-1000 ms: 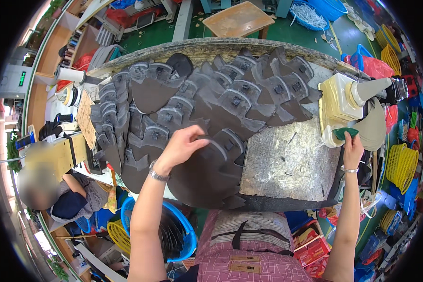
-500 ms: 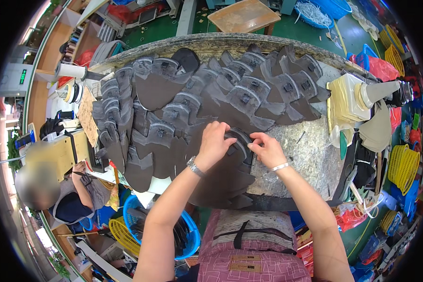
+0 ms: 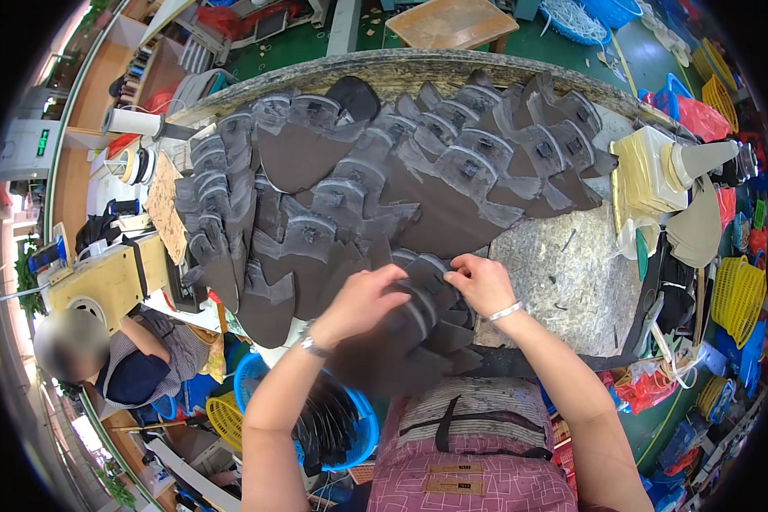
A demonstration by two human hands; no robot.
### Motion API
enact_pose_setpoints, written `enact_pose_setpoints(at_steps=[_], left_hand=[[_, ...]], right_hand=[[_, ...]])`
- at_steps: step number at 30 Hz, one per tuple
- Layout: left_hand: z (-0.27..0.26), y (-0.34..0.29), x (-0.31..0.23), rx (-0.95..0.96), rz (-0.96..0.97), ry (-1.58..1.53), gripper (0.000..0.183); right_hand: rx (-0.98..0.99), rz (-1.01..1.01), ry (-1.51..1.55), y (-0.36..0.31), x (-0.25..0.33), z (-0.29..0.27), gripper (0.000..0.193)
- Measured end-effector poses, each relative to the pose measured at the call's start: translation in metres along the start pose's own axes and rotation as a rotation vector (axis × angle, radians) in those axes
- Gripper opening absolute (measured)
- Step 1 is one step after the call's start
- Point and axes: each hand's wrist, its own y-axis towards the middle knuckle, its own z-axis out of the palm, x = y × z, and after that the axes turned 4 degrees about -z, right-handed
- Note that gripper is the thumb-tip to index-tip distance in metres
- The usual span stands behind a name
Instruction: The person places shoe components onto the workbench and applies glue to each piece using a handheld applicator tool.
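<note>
My left hand [image 3: 360, 303] is closed at the edge of a dark brown shoe-upper piece [image 3: 392, 346], which is blurred by motion and hangs toward the table's front edge. Its thumb lies by the piece's curved strip; the other fingers are partly hidden. Just right of it, my right hand [image 3: 484, 286] pinches the edge of another dark upper piece [image 3: 433, 273] between thumb and forefinger. Many similar upper pieces [image 3: 456, 200], with grey-dusted margins and curved pale strips, overlap in rows across the worktable [image 3: 563, 290] beyond my hands.
A yellowish block [image 3: 648, 175] and a grey cone stand at the table's right end. Below the front edge, a blue basket [image 3: 367, 427] holds dark pieces. At the left, another person [image 3: 149, 354] sits beside a cream-coloured machine [image 3: 102, 286]. Yellow baskets [image 3: 736, 294] stand at the right.
My left hand has moved left and toward me, shifting the upper piece that way. My right hand stays near the stack's edge. The whole view has shifted slightly.
</note>
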Motion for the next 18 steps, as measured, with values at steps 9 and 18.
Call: enact_pose_setpoints(at_steps=[9,18], left_hand=[[0.04,0.001,0.028,-0.466,0.495,0.111,0.028],[0.002,-0.014,0.024,-0.408,0.248,0.296,0.019]], right_hand=[[-0.168,-0.657,0.015,-0.039,0.016,0.016,0.013],[-0.189,-0.129,0.006,-0.01,0.01,0.022,0.017]])
